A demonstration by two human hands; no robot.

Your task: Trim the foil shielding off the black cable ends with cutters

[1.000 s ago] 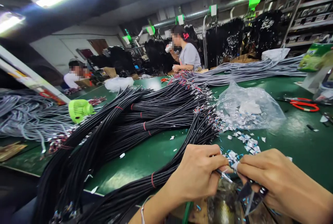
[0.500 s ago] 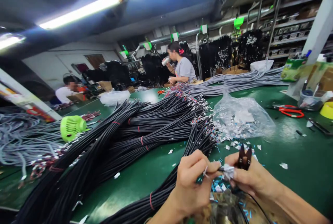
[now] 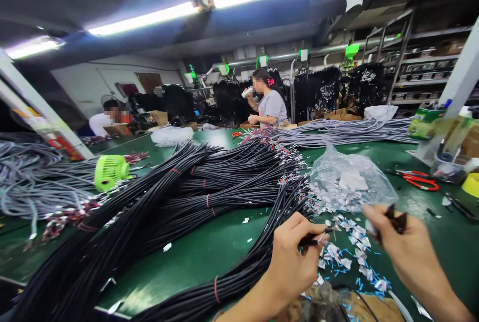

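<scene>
My left hand (image 3: pixel 294 254) is closed around the end of a black cable (image 3: pixel 310 240), its tip pointing right between thumb and finger. To the right and apart from it, my right hand (image 3: pixel 411 249) is closed on a small dark pair of cutters (image 3: pixel 397 218), blurred by motion. A pale scrap (image 3: pixel 370 227) shows at its thumb. Between and below the hands, silvery foil scraps (image 3: pixel 361 252) and short blue wire bits litter the green table. Bundles of black cables (image 3: pixel 224 189) tied with red bands lie to the left, their ends stripped to coloured wires.
A clear plastic bag (image 3: pixel 352 177) of scraps lies beyond my right hand. Red-handled scissors (image 3: pixel 421 180) are farther right. Grey cables (image 3: pixel 344 132) lie at the back, and a green fan (image 3: pixel 110 172) stands left. One person (image 3: pixel 271 105) sits across the table, another (image 3: pixel 103 123) far left.
My hands have come apart: the right one, with the cutters, moved right and away from the cable end. The foil that was between them is off the cable. The view has shifted slightly.
</scene>
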